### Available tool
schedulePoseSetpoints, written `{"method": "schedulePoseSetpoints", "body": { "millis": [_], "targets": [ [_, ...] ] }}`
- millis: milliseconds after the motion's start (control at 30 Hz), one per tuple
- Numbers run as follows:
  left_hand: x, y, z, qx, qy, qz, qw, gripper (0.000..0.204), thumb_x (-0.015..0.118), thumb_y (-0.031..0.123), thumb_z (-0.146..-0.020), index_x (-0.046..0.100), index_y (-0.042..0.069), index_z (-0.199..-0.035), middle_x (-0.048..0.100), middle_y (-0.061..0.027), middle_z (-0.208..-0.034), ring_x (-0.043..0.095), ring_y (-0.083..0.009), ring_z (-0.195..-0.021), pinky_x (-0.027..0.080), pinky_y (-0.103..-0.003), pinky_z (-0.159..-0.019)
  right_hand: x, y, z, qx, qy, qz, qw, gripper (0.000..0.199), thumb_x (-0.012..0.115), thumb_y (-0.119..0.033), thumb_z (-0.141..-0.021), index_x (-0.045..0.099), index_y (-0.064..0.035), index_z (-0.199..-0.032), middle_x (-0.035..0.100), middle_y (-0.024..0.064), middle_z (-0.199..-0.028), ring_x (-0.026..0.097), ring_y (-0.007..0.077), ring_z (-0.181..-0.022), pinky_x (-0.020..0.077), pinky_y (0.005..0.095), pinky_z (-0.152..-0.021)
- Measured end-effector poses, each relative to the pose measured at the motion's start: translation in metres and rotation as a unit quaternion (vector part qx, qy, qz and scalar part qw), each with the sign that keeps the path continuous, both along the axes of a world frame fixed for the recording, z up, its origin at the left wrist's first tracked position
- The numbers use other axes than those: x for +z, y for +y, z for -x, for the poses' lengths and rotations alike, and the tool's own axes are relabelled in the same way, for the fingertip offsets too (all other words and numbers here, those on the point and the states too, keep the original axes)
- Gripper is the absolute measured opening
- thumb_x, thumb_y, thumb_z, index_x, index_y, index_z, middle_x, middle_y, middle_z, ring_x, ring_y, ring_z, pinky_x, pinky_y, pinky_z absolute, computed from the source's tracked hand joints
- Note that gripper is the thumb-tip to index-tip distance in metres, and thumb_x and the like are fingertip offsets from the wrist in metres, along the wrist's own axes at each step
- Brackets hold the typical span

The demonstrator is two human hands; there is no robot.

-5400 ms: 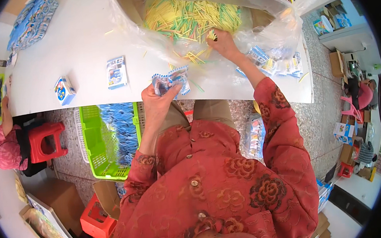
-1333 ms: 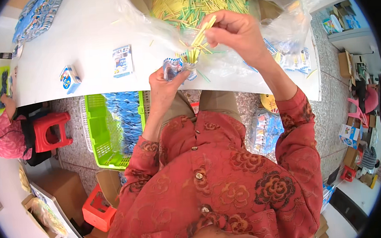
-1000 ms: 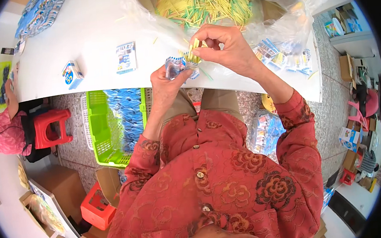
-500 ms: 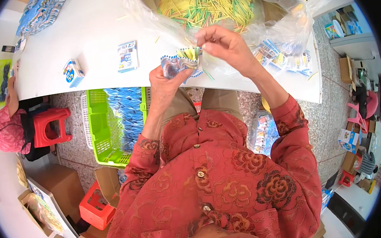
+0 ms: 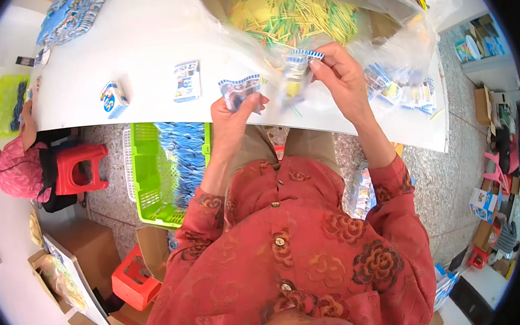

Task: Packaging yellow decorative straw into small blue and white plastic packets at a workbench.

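Hanging over the near side of the worktop (image 5: 148,64), a clear striped packet (image 5: 294,79) shows yellow low inside, though blur hides detail. The right hand (image 5: 346,83) has its grip closed on the striped upper edge, probably so the contents settle at the bottom. The left hand (image 5: 231,117) pinches blue-striped packaging (image 5: 240,89), leaving the other hand free; how many pieces, I cannot tell. Just beyond, yellow and green sticks (image 5: 297,18) lie in a plastic-lined carton (image 5: 383,25), presumably for easy reach. Rightward, more packets (image 5: 395,86) lie heaped, seemingly out of the way.
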State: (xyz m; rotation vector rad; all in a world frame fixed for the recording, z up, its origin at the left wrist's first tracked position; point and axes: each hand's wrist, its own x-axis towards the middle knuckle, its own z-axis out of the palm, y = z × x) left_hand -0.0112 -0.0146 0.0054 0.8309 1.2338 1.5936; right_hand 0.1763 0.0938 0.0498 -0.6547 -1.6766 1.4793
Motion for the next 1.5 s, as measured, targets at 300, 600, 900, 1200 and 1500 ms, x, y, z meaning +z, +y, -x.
{"method": "schedulePoseSetpoints", "body": {
  "millis": [300, 600, 900, 1200, 1500],
  "targets": [
    [-0.006, 0.001, 0.002, 0.001, 0.007, 0.001, 1.000, 0.012, 0.062, 0.009, -0.083, 0.064, -0.003, -0.086, 0.066, -0.0079, -0.076, 0.059, -0.0097, -0.065, 0.047, -0.024, -0.060, -0.027, 0.008, -0.023, -0.142, -0.110, -0.078, 0.981, 0.010, 0.053, -0.009, -0.090, 0.053, -0.0012, -0.096, 0.055, -0.0017, -0.082, 0.046, 0.0047, -0.070, 0.0385, 0.0193, -0.060],
    [-0.005, -0.001, -0.010, -0.016, -0.016, 0.009, 1.000, 0.015, 0.063, 0.014, -0.084, 0.064, -0.001, -0.088, 0.065, -0.0037, -0.077, 0.057, -0.0067, -0.068, 0.046, -0.022, -0.062, -0.086, 0.011, -0.127, -0.309, -0.109, -0.007, 0.945, 0.023, 0.051, -0.017, -0.092, 0.051, -0.0021, -0.110, 0.058, 0.0013, -0.093, 0.050, 0.0061, -0.077, 0.0410, 0.0198, -0.067],
    [0.002, -0.008, -0.007, 0.049, 0.019, 0.081, 0.995, 0.013, 0.061, 0.012, -0.084, 0.063, 0.000, -0.088, 0.066, -0.0087, -0.079, 0.062, -0.0143, -0.070, 0.050, -0.028, -0.068, -0.139, 0.028, -0.132, -0.375, -0.140, -0.054, 0.915, 0.021, 0.058, -0.014, -0.088, 0.050, -0.0020, -0.104, 0.057, 0.0022, -0.086, 0.053, 0.0089, -0.077, 0.0446, 0.0231, -0.064],
    [-0.005, -0.002, -0.013, 0.002, -0.005, 0.077, 0.997, 0.015, 0.061, 0.013, -0.086, 0.063, 0.000, -0.091, 0.066, -0.0101, -0.083, 0.062, -0.0153, -0.074, 0.050, -0.028, -0.070, -0.119, 0.013, -0.126, -0.379, -0.045, 0.020, 0.924, 0.020, 0.057, -0.001, -0.085, 0.050, -0.0016, -0.104, 0.058, 0.0042, -0.094, 0.052, 0.0089, -0.082, 0.0429, 0.0206, -0.069],
    [-0.001, -0.002, -0.042, -0.100, 0.039, 0.073, 0.992, 0.023, 0.055, 0.018, -0.091, 0.064, -0.002, -0.097, 0.066, -0.0053, -0.082, 0.059, -0.0083, -0.073, 0.048, -0.023, -0.068, -0.045, -0.010, -0.085, -0.246, -0.125, -0.130, 0.952, 0.028, 0.058, -0.002, -0.082, 0.053, -0.0016, -0.109, 0.055, 0.0083, -0.112, 0.054, 0.0166, -0.097, 0.0445, 0.0288, -0.080]
  ]
}}
